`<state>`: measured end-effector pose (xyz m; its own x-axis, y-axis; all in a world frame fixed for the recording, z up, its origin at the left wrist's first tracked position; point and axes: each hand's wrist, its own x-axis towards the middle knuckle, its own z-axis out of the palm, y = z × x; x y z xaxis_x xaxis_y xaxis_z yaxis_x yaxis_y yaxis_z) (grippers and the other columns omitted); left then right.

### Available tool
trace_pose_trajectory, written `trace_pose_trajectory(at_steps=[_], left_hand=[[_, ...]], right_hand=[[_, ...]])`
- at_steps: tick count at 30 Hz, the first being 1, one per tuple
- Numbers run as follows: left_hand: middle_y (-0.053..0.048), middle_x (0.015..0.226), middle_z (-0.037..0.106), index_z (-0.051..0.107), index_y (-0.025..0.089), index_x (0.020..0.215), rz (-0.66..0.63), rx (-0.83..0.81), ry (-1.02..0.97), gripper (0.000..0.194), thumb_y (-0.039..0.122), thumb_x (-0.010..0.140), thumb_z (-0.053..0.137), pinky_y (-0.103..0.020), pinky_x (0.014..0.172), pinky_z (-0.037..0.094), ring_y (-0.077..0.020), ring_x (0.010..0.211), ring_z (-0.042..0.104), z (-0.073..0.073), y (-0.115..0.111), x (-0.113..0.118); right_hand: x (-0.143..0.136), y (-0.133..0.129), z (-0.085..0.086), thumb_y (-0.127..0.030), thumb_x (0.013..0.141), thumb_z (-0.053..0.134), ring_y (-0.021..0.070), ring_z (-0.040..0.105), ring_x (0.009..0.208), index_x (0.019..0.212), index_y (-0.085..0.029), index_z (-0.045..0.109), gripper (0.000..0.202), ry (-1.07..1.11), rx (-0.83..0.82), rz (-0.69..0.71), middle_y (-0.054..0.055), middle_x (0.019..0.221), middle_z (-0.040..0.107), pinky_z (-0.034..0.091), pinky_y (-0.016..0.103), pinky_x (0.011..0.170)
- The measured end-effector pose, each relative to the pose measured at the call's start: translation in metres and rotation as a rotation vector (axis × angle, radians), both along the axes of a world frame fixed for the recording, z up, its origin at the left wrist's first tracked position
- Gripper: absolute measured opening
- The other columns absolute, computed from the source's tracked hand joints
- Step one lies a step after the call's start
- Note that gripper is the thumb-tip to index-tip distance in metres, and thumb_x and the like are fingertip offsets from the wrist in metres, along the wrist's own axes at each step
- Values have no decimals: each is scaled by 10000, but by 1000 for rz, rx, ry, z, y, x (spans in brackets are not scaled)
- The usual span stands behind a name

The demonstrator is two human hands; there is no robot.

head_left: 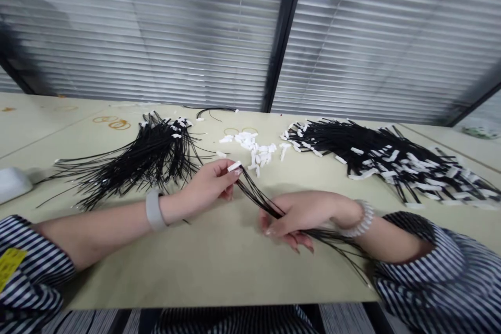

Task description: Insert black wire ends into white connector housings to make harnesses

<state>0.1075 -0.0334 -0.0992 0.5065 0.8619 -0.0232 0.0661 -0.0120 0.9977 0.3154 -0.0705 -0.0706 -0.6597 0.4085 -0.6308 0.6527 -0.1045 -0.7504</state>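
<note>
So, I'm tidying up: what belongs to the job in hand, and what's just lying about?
In the job:
thin black wires, in right hand
small white plastic piece, in left hand
likely, loose white plastic pieces
likely, both black wire piles

Apparently lying about:
thin tan rubber bands
rounded white object

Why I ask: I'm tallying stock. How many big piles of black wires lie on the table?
2: the left pile, left of the left hand, and the right pile, beyond the right hand. No others show.
</note>
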Motion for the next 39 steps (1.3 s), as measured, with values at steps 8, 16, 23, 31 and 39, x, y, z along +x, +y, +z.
trace_pose_trajectory(at_steps=[8, 16, 23, 31, 39], left_hand=[[56, 597, 485, 468, 179, 851, -26, 91, 31, 168, 295, 770, 560, -232, 533, 481, -79, 508, 518, -3, -2, 2], [-24, 725, 622, 571, 173, 936, -134, 296, 153, 202, 296, 778, 548, -247, 596, 512, -136, 675, 601, 16, -29, -9], [15, 667, 575, 494, 193, 831, -95, 18, 148, 127, 315, 799, 496, -246, 533, 512, -134, 638, 603, 2, -40, 2], [50, 624, 537, 434, 190, 916, -14, -52, 88, 191, 282, 782, 533, -238, 536, 469, -95, 545, 542, -1, -35, 4], [29, 638, 555, 504, 168, 839, -31, -2, 69, 136, 285, 780, 540, -222, 573, 440, -93, 589, 521, 0, -34, 4]], right_hand=[[78, 19, 33, -346, 828, 451, 121, 558, 675, 801, -163, 583, 227, -236, 665, -53, 19, 730, 591, 446, 244, 612], [64, -3, 44, -321, 813, 496, 142, 575, 729, 800, -211, 645, 186, -213, 1188, -180, 32, 820, 639, 431, 264, 641], [0, 19, -2, -371, 842, 447, 135, 523, 697, 806, -174, 579, 239, -231, 1352, -281, 42, 762, 603, 378, 257, 643], [-6, 40, -25, -199, 781, 482, 110, 484, 612, 774, -167, 509, 42, -231, 1307, -348, 12, 672, 568, 330, 220, 571], [-5, 44, -28, -267, 755, 546, 156, 515, 695, 796, -162, 535, 114, -200, 1311, -431, 57, 779, 594, 355, 274, 626]])
